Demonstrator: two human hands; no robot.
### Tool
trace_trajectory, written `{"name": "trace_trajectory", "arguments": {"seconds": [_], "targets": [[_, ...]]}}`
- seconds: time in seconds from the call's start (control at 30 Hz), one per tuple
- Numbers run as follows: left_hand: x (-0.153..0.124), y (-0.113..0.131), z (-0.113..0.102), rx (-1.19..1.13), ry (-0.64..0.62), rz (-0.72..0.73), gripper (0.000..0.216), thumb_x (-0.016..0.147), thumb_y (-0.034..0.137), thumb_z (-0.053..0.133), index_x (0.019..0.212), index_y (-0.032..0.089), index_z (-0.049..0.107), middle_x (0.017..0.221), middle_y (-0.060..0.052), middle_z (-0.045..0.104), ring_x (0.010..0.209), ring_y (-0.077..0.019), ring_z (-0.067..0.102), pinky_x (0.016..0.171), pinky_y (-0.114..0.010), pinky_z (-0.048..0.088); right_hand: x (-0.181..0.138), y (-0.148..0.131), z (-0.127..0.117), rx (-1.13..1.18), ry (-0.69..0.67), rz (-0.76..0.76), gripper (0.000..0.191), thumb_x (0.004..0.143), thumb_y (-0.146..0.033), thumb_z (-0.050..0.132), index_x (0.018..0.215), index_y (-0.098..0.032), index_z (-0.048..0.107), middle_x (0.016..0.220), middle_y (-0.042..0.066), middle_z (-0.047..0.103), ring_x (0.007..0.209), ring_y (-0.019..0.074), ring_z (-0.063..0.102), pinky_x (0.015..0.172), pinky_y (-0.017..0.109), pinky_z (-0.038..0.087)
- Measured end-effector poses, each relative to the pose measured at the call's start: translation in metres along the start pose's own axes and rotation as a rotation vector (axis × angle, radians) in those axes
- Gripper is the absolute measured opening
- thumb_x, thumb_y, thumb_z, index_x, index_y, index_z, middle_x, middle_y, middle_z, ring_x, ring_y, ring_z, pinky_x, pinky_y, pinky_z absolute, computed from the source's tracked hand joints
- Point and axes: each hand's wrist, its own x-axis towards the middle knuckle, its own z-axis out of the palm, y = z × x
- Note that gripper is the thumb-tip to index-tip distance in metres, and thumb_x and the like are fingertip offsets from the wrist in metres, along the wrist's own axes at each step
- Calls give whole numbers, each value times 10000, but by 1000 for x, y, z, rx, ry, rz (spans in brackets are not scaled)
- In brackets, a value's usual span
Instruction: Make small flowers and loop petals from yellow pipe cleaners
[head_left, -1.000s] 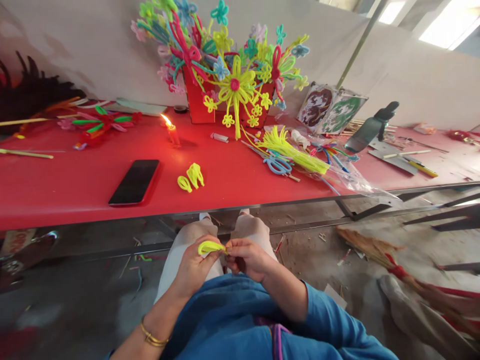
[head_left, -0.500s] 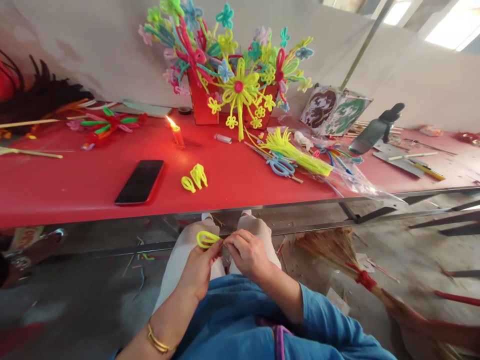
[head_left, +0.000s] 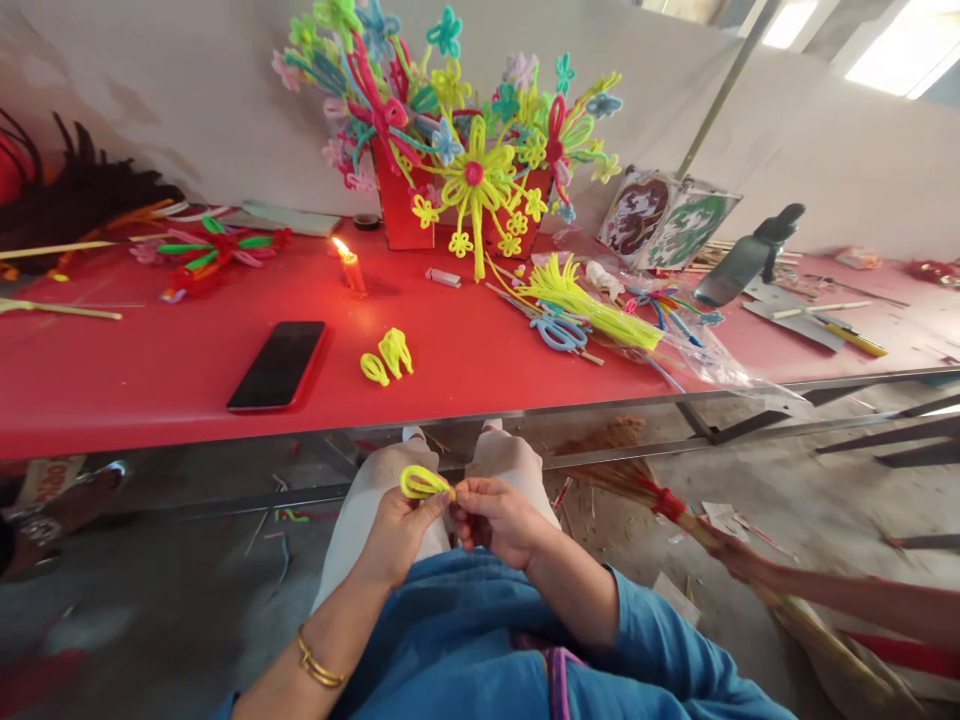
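Observation:
Above my lap, my left hand (head_left: 403, 530) pinches a bright yellow pipe cleaner (head_left: 421, 482) bent into a narrow looped petal. The loop sticks out to the left past my thumb. My right hand (head_left: 504, 518) pinches the pipe cleaner's ends, close beside my left fingertips. Those ends are mostly covered by my fingers. On the red table ahead lie a few similar yellow pipe cleaner loops (head_left: 395, 353). A bundle of straight yellow pipe cleaners (head_left: 600, 310) rests on plastic wrap, with blue-handled scissors (head_left: 559, 332) against it.
A lit red candle (head_left: 350, 270) stands behind a black phone (head_left: 277, 365). Pipe cleaner flowers (head_left: 476, 175) fill a red box at the wall. A bottle (head_left: 750, 258) and cutter knife (head_left: 855, 337) are rightward. Another person's arm (head_left: 847, 590) reaches to a broom (head_left: 705, 530) on the right.
My right fingers have turned and shifted slightly at the loop's ends, and the loop has tilted and moved a little right. At the right, the broom has swept leftward under the table.

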Motion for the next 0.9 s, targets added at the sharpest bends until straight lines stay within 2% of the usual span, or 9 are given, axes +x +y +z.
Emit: {"name": "trace_trajectory", "arguments": {"seconds": [0.07, 0.17, 0.23, 0.33, 0.53, 0.63, 0.77, 0.9], "targets": [[2, -1, 2, -11, 26, -34, 171, 634, 306, 657, 586, 148, 614, 545, 2, 590, 545, -150, 531, 549, -255, 421, 2, 3, 0, -42, 79, -53, 324, 646, -452, 623, 669, -161, 482, 530, -50, 473, 430, 61, 449, 422, 192, 373], [3, -2, 5, -12, 75, -35, 184, 646, 319, 643, 579, 153, 599, 540, 14, 578, 532, -138, 516, 530, -241, 410, 7, 4, 1, -272, 251, -183, 294, 670, -439, 599, 656, -167, 489, 493, -58, 468, 424, 60, 432, 428, 191, 364], [3, -1, 5, -6, 86, -40, 181, 636, 318, 653, 580, 154, 604, 536, 17, 582, 533, -136, 514, 526, -235, 405, 9, 4, 1, -391, 287, -228, 274, 667, -412, 607, 630, -168, 488, 477, -61, 466, 428, 59, 427, 435, 190, 357], [3, -1, 3, 3, 75, -45, 187, 622, 322, 665, 564, 152, 613, 524, 13, 589, 534, -139, 516, 532, -233, 403, 9, 3, 0, -352, 224, -195, 286, 674, -420, 593, 612, -167, 476, 460, -57, 471, 421, 62, 431, 427, 190, 342], [1, -4, -1, 3, 7, -48, 157, 611, 297, 676, 568, 152, 636, 547, -7, 615, 574, -157, 542, 583, -254, 424, 4, 6, -1, 48, 17, -35, 263, 633, -371, 633, 631, -150, 490, 500, -48, 465, 406, 64, 441, 393, 192, 323], [1, -3, -1, -2, -28, -59, 159, 605, 300, 681, 574, 148, 646, 560, -20, 626, 569, -159, 542, 571, -259, 429, 2, 7, 0, 144, -41, 14, 257, 599, -343, 652, 641, -149, 489, 511, -53, 451, 400, 61, 430, 374, 191, 313], [3, -2, 0, -6, -24, -68, 190, 626, 325, 662, 568, 147, 627, 540, -13, 606, 550, -153, 530, 550, -256, 421, 4, 9, 1, 92, 9, -20, 280, 631, -388, 629, 648, -157, 472, 514, -54, 454, 398, 57, 427, 377, 184, 312], [3, -1, 1, 1, 45, -51, 204, 628, 326, 654, 546, 156, 578, 525, 23, 552, 539, -128, 493, 537, -232, 393, 8, 11, -1, -234, 175, -197, 316, 689, -461, 568, 653, -160, 480, 483, -55, 459, 394, 58, 420, 397, 186, 317]]}}
